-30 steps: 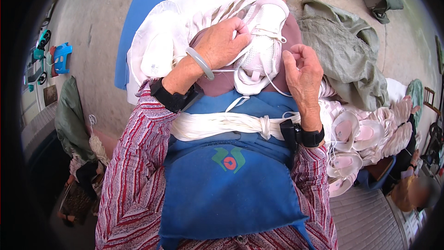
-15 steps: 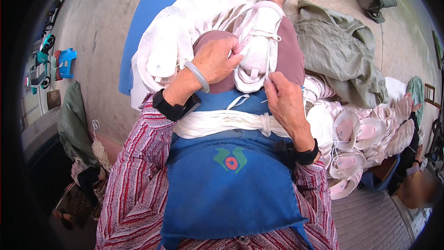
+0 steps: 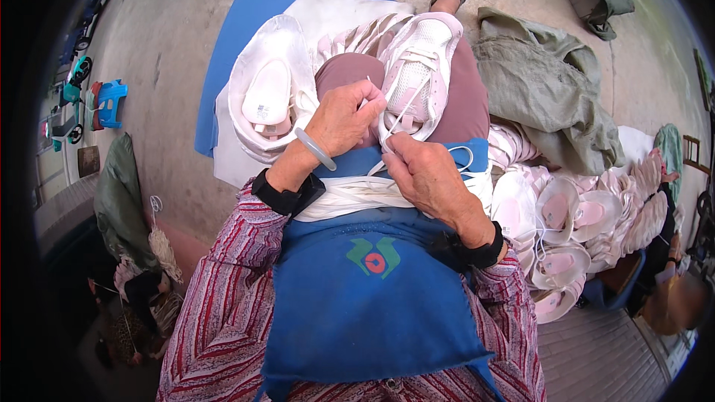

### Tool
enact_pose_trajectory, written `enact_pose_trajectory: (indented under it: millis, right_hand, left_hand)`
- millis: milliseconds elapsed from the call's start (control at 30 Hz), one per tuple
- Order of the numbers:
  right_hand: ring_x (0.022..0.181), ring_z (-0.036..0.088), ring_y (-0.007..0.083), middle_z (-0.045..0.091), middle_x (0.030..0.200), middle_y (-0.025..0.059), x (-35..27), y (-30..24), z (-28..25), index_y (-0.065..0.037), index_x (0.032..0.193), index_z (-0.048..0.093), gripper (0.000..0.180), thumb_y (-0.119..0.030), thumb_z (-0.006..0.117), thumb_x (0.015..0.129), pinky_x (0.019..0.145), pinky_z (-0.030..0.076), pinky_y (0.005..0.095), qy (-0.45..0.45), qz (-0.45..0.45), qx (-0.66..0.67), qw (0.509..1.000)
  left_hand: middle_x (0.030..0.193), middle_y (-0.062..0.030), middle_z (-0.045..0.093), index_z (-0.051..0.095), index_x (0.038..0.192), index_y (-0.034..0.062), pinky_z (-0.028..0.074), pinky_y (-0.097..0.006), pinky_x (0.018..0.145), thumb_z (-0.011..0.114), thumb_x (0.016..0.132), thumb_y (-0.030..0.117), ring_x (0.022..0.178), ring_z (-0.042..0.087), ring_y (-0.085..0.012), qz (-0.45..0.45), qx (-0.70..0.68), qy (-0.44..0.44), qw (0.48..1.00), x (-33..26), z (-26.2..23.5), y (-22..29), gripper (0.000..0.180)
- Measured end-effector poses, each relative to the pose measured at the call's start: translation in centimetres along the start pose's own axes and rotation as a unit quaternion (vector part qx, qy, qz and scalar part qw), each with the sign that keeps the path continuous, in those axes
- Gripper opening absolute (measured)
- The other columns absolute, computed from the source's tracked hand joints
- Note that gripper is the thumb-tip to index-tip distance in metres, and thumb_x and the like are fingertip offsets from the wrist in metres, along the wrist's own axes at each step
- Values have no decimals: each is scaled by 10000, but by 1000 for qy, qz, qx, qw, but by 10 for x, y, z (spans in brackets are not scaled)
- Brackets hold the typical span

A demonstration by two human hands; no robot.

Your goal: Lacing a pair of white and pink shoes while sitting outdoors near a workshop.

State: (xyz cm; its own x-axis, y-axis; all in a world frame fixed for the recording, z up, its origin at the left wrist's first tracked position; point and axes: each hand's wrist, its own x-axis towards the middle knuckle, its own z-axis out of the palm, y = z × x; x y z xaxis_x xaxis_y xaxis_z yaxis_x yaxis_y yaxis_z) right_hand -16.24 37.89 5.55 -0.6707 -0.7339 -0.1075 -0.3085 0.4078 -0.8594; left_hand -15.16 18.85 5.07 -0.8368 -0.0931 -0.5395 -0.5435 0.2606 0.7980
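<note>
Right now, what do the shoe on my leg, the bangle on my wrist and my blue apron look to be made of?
White shoe: probably fabric mesh, given its fine open texture, with smooth panels that could be synthetic leather.
Bangle: pale grey, smooth and rigid-looking; stone, glass or plastic, I can't tell.
Blue apron: likely cloth, matte, softly creased.

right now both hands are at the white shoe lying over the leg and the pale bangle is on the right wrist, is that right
Not quite: the pale bangle is on the left wrist, as the head view shows. The rest stands: both the left hand and right hand are at the white shoe lying over the leg.
</note>
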Motion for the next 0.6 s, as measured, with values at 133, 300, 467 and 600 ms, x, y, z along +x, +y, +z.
enact_pose_trajectory:
  millis: [133, 300, 467, 600]
  right_hand:
    - [725, 631, 418, 644, 774, 207, 1, 3, -3, -33, 1006, 527, 170, -119, 575, 866, 634, 486, 504, 50, 44, -76, 995]
    - [707, 638, 402, 651, 777, 185, 16, 20, -8, -69, 1201, 487, 361, -84, 564, 848, 623, 491, 496, 145, 56, -151, 976]
    - [686, 637, 393, 649, 749, 170, 22, 27, -11, -79, 1201, 496, 382, -80, 575, 827, 614, 492, 490, 130, 55, -183, 973]
    - [693, 638, 393, 648, 748, 168, 21, 28, -12, -83, 1197, 500, 384, -84, 581, 821, 614, 490, 491, 130, 60, -177, 974]
  left_hand:
    - [704, -60, 598, 594, 899, 5, 466, -266, 539, 533, 961, 207, 599, 559, -110, 189, 166, 8, 968, 0, 17, -12, 220]
    - [688, -67, 598, 605, 908, 7, 474, -281, 558, 545, 949, 180, 591, 567, -129, 219, 125, 105, 962, 19, 14, -13, 188]
    - [702, -60, 615, 614, 915, 10, 479, -278, 572, 607, 915, 204, 601, 590, -117, 224, 143, 155, 951, 57, 9, 6, 194]
    - [713, -75, 620, 592, 915, 26, 459, -275, 441, 599, 896, 225, 529, 575, -122, 115, 135, 91, 980, 75, 9, 16, 201]
